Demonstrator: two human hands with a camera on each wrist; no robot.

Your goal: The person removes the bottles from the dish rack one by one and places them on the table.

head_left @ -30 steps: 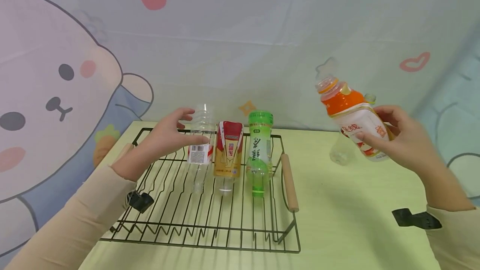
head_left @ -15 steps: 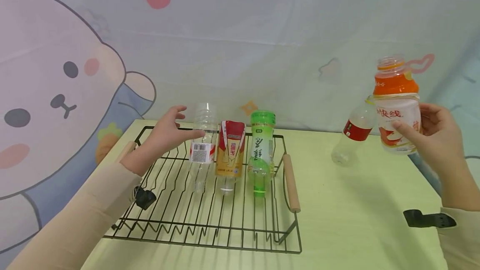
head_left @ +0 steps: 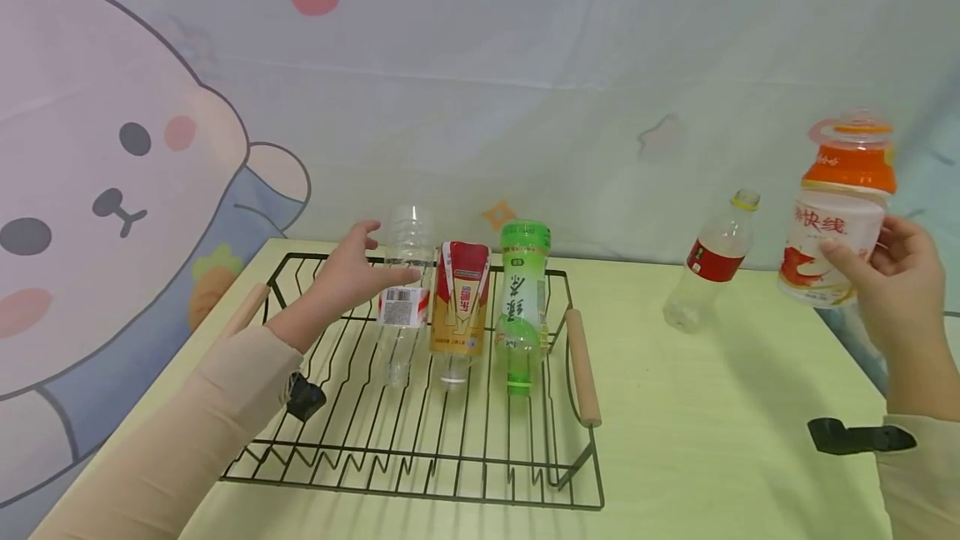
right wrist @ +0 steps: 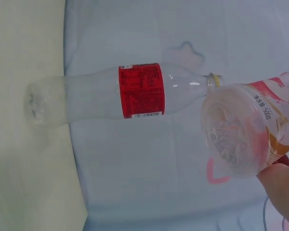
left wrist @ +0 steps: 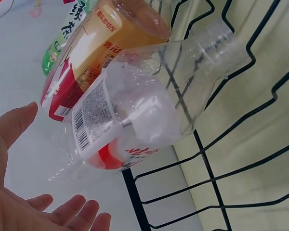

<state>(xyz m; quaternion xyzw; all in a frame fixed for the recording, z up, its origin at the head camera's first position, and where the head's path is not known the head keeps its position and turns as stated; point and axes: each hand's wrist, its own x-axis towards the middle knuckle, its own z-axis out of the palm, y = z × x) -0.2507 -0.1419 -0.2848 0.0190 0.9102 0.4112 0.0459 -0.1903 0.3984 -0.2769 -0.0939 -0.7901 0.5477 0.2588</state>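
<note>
My right hand (head_left: 896, 286) grips a plastic drink bottle (head_left: 832, 232) with an orange and white label, held upright and capless above the table's right side. Its clear base faces the camera in the right wrist view. Left of it stands a clear bottle with a red label (head_left: 716, 261). My left hand (head_left: 347, 282) is at the rack's left, thumb and fingers spread beside the base of a clear bottle with a white label (left wrist: 111, 120). That bottle leans neck down in the black wire rack (head_left: 420, 490), beside a red and gold bottle (head_left: 461, 298) and a green tea bottle (head_left: 522, 307).
The rack has wooden handles (head_left: 582, 365) at its sides and sits on a pale green table (head_left: 675, 440). A printed cloth (head_left: 480, 107) hangs behind the table's back edge.
My right hand has carried the orange and white bottle to the right and turned it from tilted to upright, uncovering the red-labelled bottle. My left hand stays near the rack's clear bottle.
</note>
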